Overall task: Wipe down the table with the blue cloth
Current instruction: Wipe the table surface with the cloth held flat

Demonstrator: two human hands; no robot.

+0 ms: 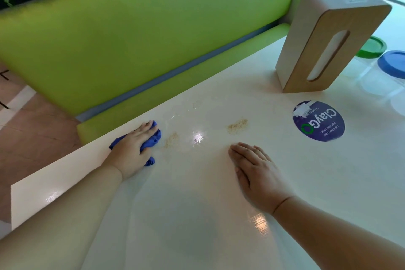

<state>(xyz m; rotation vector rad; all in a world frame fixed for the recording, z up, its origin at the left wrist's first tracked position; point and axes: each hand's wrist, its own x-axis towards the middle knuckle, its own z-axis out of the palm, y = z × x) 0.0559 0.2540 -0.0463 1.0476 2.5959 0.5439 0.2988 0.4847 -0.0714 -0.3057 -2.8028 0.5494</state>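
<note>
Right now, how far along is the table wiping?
Early on. Done: little shows, only a wet smear near the far edge. In hand: the left hand presses the cloth on the table beside one crumb patch; the right hand rests flat. Left: that patch, the second patch further right, and the rest of the top.

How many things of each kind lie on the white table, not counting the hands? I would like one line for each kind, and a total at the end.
Blue cloth: 1
Crumb patches: 2
Tissue box: 1
Round sticker: 1
Clear jars, one with a green lid and one with a blue lid: 2
Total: 7
</note>
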